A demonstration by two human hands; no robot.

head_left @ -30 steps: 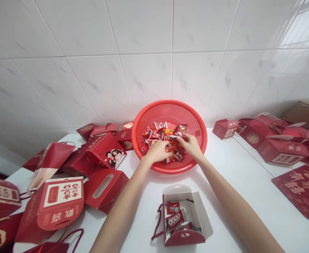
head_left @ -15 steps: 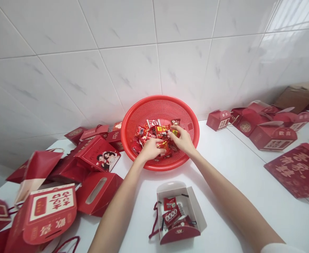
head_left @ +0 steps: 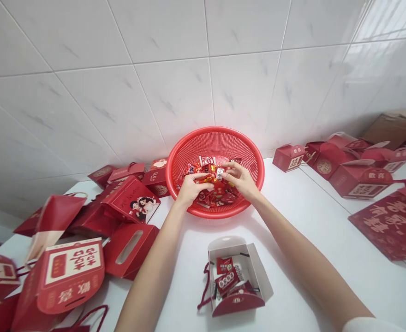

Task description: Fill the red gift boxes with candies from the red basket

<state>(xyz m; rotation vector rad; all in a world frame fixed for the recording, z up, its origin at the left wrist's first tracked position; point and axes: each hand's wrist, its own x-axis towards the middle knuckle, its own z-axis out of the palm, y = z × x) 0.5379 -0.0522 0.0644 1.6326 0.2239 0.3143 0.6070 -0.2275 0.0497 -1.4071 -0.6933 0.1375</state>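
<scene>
At left: red gift boxes [head_left: 71, 276], heaped on a white table [head_left: 293, 193]. Centre, far: left hand [head_left: 189, 189], thumb and fingers pinched on a red-wrapped sweet [head_left: 208, 179], above a red mesh basket [head_left: 217, 143] of wrapped sweets [head_left: 219, 200]. Centre, near: open box [head_left: 238, 305], red packets [head_left: 226, 280] inside. Right of centre, far: right hand [head_left: 243, 184], fingers narrowed on a white-labelled sweet [head_left: 219, 173], over the basket. Right: further boxes [head_left: 360, 180], one brown carton [head_left: 391, 130] beyond.

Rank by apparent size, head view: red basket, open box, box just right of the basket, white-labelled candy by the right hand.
1. red basket
2. open box
3. box just right of the basket
4. white-labelled candy
Apparent size only; the open box is nearest.
</scene>
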